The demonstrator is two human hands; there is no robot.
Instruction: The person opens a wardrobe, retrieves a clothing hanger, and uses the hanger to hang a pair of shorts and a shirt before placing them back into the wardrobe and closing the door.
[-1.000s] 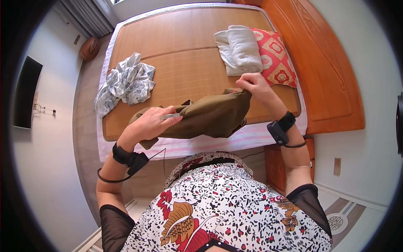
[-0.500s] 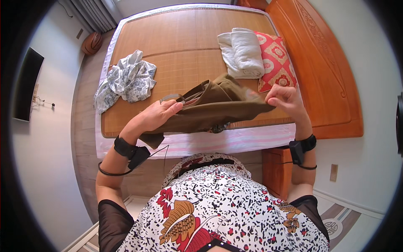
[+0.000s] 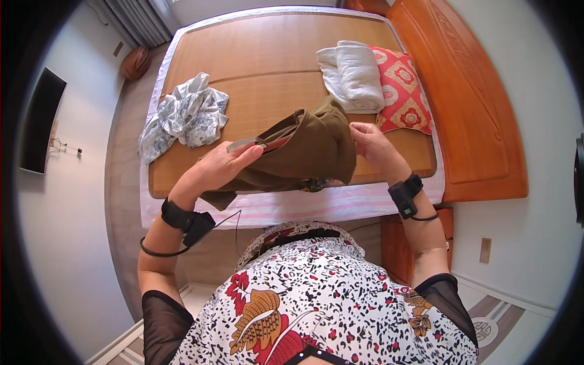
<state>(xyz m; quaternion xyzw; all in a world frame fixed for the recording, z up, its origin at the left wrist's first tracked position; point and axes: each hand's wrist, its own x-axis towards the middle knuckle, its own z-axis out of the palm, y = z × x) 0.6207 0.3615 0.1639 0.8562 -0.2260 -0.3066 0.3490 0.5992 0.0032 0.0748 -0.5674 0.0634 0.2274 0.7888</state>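
An olive-brown garment hangs bunched in front of me over the near side of the bed; whether it is a shirt, jacket or trousers cannot be told. My left hand is closed on its left part, thumb on top, beside a thin grey strip lying along an opening in the cloth. At the right edge of the garment, my right hand has its fingers curled in a pinch against the cloth. A small dark patterned bit shows beneath the lower edge.
The bed carries a brown woven mat. On it lie a crumpled white-and-blue floral cloth, a folded white towel-like blanket and a red patterned pillow. A carved wooden headboard stands right, a wooden nightstand nearer me.
My right hand has moved left and inward, and the garment's right side, stretched out before, now hangs folded down and bunched. My left hand stays nearly in place.
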